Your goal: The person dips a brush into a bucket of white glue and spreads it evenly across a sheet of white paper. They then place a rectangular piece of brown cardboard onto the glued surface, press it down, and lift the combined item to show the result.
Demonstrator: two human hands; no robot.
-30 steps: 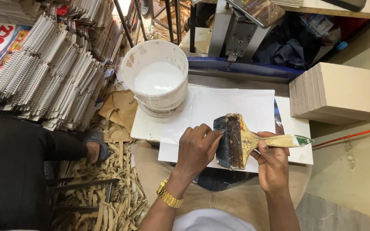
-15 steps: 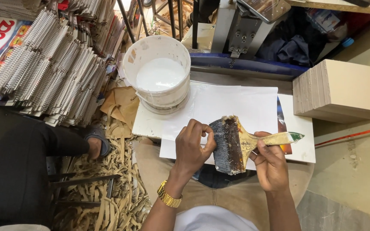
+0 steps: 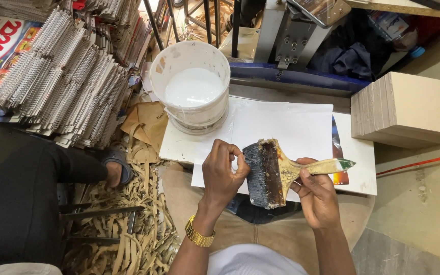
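A: Head view. Wide paintbrush (image 3: pixel 271 173) gripped by its pale handle in right hand (image 3: pixel 315 196), fingers wrapped round it; bristles dark, pointing toward the body. Left hand (image 3: pixel 223 173) closed at the bristle edge, fingertips pinching it.

B: Change against the earlier pictures?

A: Slight. Brush turned a little, bristle end lower and nearer the lap; left hand moved from the ferrule side down onto the bristles. Looks like working the bristles by hand, not loading.

B: Surroundings, relative to the brush?

A: White bucket (image 3: pixel 195 89) of white liquid beyond and to the left; white paper sheets (image 3: pixel 291 127) directly beneath; stack of boards (image 3: pixel 408 109) to the right.
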